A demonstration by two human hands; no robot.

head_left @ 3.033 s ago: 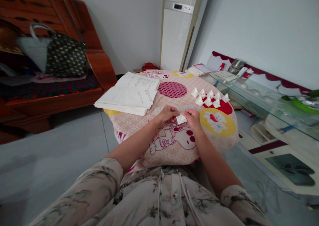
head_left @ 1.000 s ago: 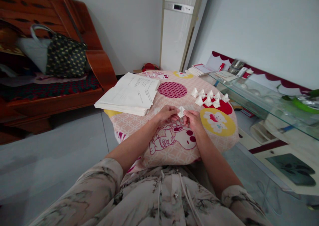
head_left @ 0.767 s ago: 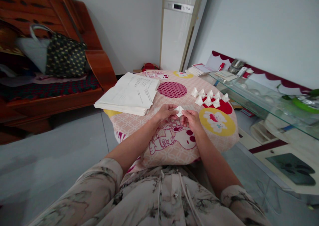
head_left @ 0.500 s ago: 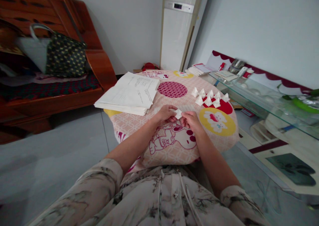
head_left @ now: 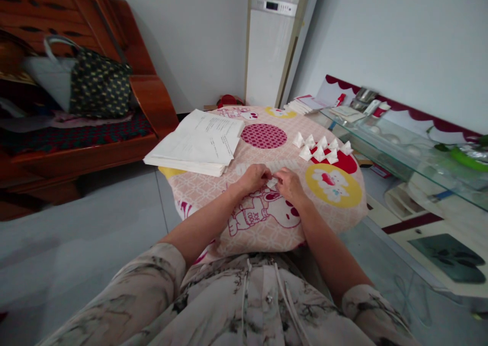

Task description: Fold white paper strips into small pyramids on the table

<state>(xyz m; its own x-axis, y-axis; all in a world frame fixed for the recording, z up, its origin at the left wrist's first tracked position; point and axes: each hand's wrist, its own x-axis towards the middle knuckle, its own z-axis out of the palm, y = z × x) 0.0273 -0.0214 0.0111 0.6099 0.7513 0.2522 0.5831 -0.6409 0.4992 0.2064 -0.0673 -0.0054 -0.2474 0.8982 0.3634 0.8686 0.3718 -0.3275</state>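
Note:
My left hand [head_left: 254, 177] and my right hand [head_left: 288, 184] meet over the middle of a round table [head_left: 213, 193] covered in a pink cartoon cloth. Both hands pinch a small folded white paper piece [head_left: 272, 183], which is mostly hidden between the fingertips. Several finished folded white paper shapes [head_left: 323, 149] lie in a cluster on the cloth beyond my right hand. A thick stack of white paper sheets [head_left: 198, 143] rests on the table's far left side.
A wooden bench [head_left: 95, 147] with a dark patterned bag [head_left: 99, 84] stands to the left. A tall white air conditioner [head_left: 271, 40] is behind the table. A glass shelf [head_left: 400, 152] with dishes runs along the right. Booklets [head_left: 307, 104] lie at the back.
The paper piece was held up and turned between my fingers; now both hands have closed in on it and lowered toward the cloth, hiding most of it.

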